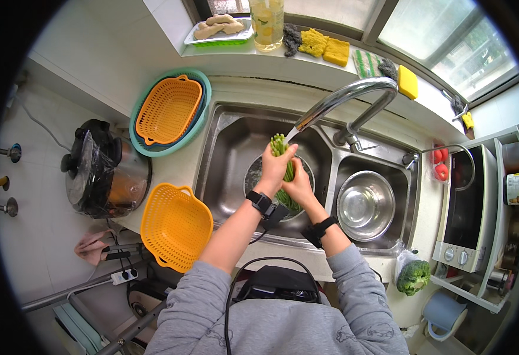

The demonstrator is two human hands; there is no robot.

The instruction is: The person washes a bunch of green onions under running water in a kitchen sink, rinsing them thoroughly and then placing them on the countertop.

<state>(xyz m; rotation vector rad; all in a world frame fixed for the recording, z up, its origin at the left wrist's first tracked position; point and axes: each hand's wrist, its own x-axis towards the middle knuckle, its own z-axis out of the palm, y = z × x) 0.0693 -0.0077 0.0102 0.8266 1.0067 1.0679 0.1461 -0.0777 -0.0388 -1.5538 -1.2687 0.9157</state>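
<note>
My left hand [273,171] and my right hand [298,183] are both closed around a bunch of thin green vegetable stalks [290,170], the left higher on it than the right. Water runs from the chrome faucet [352,95] onto the upper ends of the stalks. Below, the lower part of the bunch reaches into a round metal bowl [251,175] of water, standing in the large basin of the steel sink [224,177]. My hands hide part of the bowl and of the bunch.
A metal bowl [366,205] lies in the smaller basin. Left of the sink are an orange-yellow plastic basket [177,226], nested baskets in a teal basin [133,135] and an electric pressure cooker [108,173]. Broccoli [413,277] and a microwave oven [468,199] stand at the right.
</note>
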